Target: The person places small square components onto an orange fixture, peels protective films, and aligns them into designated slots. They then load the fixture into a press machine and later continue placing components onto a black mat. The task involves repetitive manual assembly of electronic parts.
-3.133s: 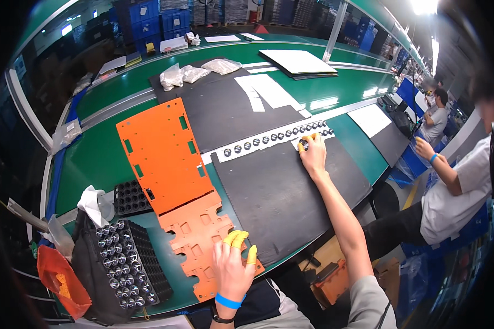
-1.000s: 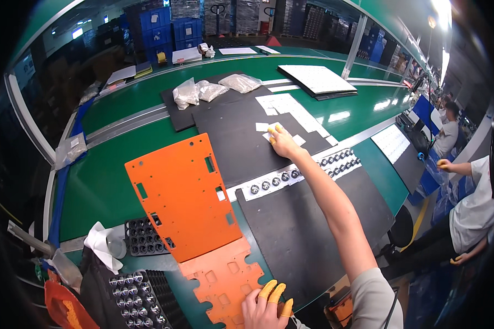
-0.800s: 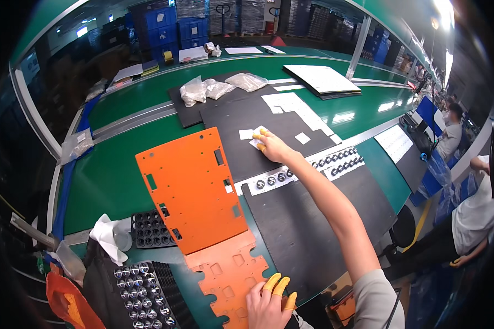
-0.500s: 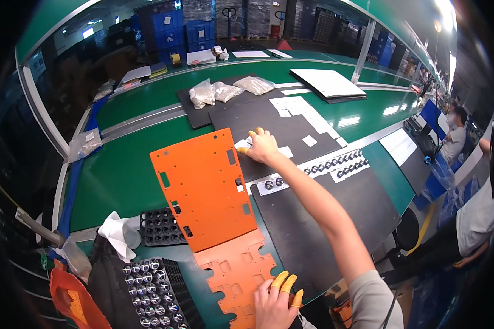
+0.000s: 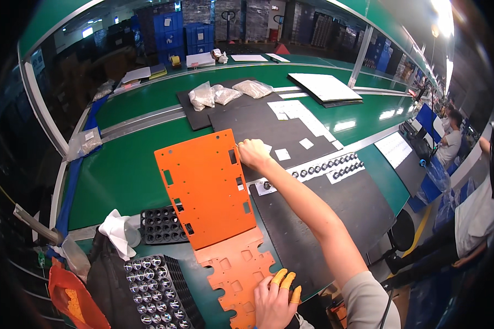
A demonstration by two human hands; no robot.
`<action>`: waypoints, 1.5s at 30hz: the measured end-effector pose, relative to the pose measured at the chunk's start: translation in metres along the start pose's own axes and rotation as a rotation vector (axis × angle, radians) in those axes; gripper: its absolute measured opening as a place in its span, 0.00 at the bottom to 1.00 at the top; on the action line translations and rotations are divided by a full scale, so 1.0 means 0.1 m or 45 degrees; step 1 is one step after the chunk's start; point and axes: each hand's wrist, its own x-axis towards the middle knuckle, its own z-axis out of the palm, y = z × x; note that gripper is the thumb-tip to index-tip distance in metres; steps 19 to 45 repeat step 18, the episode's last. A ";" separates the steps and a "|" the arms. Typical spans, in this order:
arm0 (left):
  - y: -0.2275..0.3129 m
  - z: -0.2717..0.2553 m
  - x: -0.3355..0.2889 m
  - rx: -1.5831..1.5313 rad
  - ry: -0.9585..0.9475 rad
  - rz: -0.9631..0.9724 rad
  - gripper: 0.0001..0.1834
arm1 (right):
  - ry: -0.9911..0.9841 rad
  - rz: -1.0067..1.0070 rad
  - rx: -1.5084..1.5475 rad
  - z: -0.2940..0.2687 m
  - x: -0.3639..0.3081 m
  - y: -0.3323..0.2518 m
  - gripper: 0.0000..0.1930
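Note:
A bright orange panel, flat with slots and small holes, tilts up from the far end of a paler orange board with notched edges and square recesses. My right hand reaches out to the panel's upper right edge. Its fingers are curled round that edge, their tips hidden behind the panel. My left hand, with yellow finger covers on, lies at the right edge of the paler board, fingers apart. Beyond the right hand, small white squares lie on a dark mat.
Round black parts line a white strip above a dark board. Left of the panel are a black tray and a stack with shiny round parts. Clear bags lie farther back. A person stands at the right.
My right hand has moved from the white squares to the orange panel's edge, and its yellow fingertips are now hidden. The panel has shifted slightly. My left hand has stayed nearly still.

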 end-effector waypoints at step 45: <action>-0.25 0.35 -0.15 0.111 -0.134 0.078 0.24 | 0.502 0.411 0.653 1.32 0.10 0.68 0.11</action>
